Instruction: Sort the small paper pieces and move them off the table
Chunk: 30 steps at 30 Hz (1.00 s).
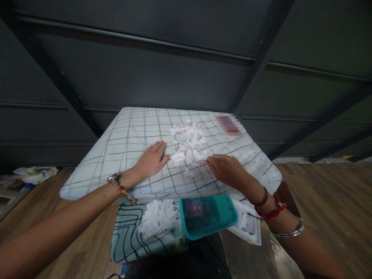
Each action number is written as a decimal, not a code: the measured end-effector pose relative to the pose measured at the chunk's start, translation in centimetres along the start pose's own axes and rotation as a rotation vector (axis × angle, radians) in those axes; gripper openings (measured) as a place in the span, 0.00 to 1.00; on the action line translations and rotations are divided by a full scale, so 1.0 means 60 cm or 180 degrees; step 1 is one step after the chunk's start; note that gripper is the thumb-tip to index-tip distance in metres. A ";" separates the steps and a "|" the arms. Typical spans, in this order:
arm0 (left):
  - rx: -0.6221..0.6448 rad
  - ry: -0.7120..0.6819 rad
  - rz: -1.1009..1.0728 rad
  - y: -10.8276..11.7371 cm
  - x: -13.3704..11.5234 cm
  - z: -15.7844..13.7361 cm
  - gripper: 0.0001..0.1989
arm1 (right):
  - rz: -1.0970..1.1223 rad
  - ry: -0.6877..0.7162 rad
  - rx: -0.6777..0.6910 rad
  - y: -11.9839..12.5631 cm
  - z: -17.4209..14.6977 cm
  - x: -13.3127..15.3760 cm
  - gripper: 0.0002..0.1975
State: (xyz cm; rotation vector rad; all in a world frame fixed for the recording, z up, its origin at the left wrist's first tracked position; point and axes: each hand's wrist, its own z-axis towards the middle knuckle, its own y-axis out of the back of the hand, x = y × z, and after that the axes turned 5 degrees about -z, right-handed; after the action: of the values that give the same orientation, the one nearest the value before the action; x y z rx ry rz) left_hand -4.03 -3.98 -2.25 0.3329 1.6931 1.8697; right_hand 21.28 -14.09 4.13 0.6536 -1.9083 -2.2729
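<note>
My left hand (151, 158) lies flat on the white checked cloth (139, 128), its fingers stretched out beside a heap of small whitish pieces (190, 137). On the other side of the heap, my right hand (225, 168) has its fingers pinched together. A small, thin pinkish piece (201, 162) shows at those fingertips. What the pieces are made of I cannot make out; they look thin and flat, some white and some faintly pink.
Below the table's near edge stands a teal tub (234, 217) with something pinkish inside. A pile of white scraps (159, 217) lies left of it, and an open white box (245, 236) right. A blurred-out reddish rectangle (229, 125) lies at the far right. Dark panels (145, 69) rise behind.
</note>
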 end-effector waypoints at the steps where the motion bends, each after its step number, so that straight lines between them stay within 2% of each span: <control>1: 0.0001 0.0006 -0.0013 0.001 -0.001 0.000 0.31 | -0.0003 -0.0018 0.0036 0.003 -0.004 0.000 0.15; 7: 0.0020 0.0033 -0.0040 0.003 -0.004 0.001 0.30 | 0.0002 -0.0205 -0.0014 0.019 -0.013 -0.011 0.16; 12: 0.0025 0.0048 -0.0009 0.003 -0.004 0.001 0.31 | -0.0074 -0.0331 -0.0118 0.003 -0.004 -0.014 0.15; 15: 0.0037 0.0055 -0.0009 0.002 -0.004 0.001 0.31 | -0.0035 -0.0148 0.0007 -0.003 -0.011 -0.005 0.15; 18: 0.0044 0.0064 0.0000 0.002 -0.004 0.001 0.31 | 0.0096 0.0048 -0.0044 0.001 -0.020 0.004 0.14; 24: 0.0013 0.0024 0.0025 0.003 -0.004 0.001 0.31 | -0.0024 -0.0241 -0.0049 0.005 -0.022 0.015 0.14; 30: -0.0034 -0.0017 -0.0011 -0.001 -0.001 0.001 0.31 | 0.0220 -0.0004 -0.0039 0.012 -0.010 0.065 0.11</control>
State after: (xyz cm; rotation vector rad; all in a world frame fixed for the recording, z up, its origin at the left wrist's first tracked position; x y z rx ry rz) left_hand -3.94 -3.97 -2.28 0.3303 1.6785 1.8731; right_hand 17.83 -16.16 3.76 0.5755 -1.8855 -2.2420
